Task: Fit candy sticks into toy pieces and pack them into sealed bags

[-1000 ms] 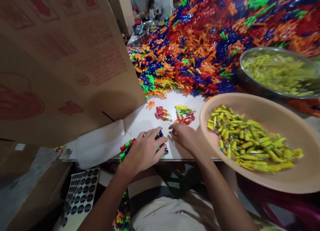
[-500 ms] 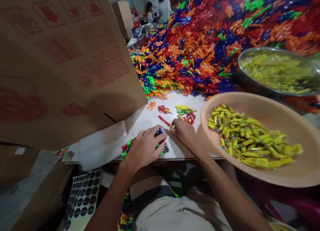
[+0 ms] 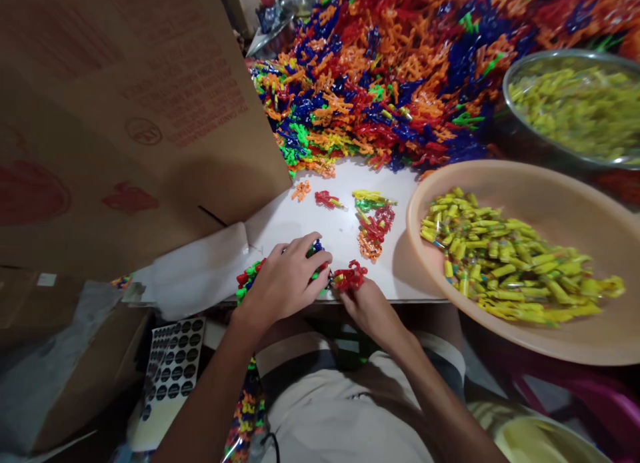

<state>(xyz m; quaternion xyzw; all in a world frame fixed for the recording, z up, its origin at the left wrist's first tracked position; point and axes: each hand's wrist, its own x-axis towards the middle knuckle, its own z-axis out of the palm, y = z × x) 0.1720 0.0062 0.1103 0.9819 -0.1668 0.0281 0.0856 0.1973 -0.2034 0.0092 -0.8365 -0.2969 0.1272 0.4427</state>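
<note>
Red plastic toy pc (image 3: 354,275) pinched in R hand (image 3: 373,309), just R of L hand (image 3: 280,283), which cups red/green/blue pcs (image 3: 249,277) at bench (image 3: 290,226) edge; grip hidden, can't tell. Amt done unclear. Left unheld: loose red/yellow/green/orange pcs (image 3: 376,228) ahead of R hand, mixed heap (image 3: 390,83) beyond. R of hands: peach basin (image 3: 575,216) w/ yellow wrapped pcs (image 3: 515,263); farther, metal bowl (image 3: 530,139), also yellow pcs (image 3: 575,109).

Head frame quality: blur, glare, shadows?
Head view: yellow pieces in the steel bowl look smeared, while the red piece in the right hand reads clearer; head view: glints dot the multicoloured pile; head view: shadows darken the cardboard box's lower right and the white tabletop left of the peach basin.
</note>
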